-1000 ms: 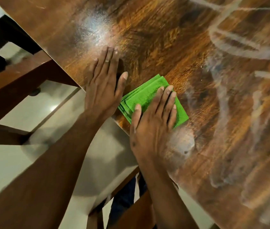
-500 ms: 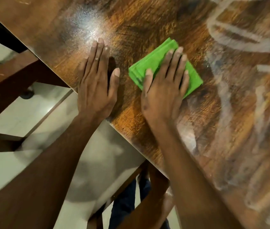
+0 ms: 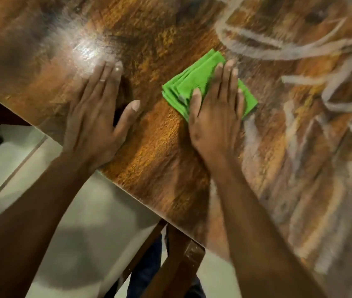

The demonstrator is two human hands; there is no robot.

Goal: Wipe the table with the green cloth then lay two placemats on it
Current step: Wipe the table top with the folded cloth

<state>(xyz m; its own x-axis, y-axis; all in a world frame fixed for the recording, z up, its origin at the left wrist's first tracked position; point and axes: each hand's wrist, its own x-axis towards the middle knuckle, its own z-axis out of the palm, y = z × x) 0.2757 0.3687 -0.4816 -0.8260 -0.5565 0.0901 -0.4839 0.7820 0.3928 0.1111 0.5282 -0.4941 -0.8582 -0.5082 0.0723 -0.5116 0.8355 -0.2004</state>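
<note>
Cloth [image 3: 194,82], folded into a thick green pad, is lying on the worktop [image 3: 160,158] a little in from its near edge, with the right hand [image 3: 216,117] pressing down flat on it. That grip is spreading wide, fingers over the far half and thumb along the near-left edge, pinning the pad rather than pinching it. The left hand [image 3: 97,117] is resting palm-down beside it, fingers spread, holding nothing and bracing on the wood. Pale smears [image 3: 289,48] are curving across the surface to the right and beyond the pad. Wiping well probably means keeping the palm weighing evenly, sweeping in overlapping passes toward those streaks, and keeping the folds from splaying. No placemats are showing.
</note>
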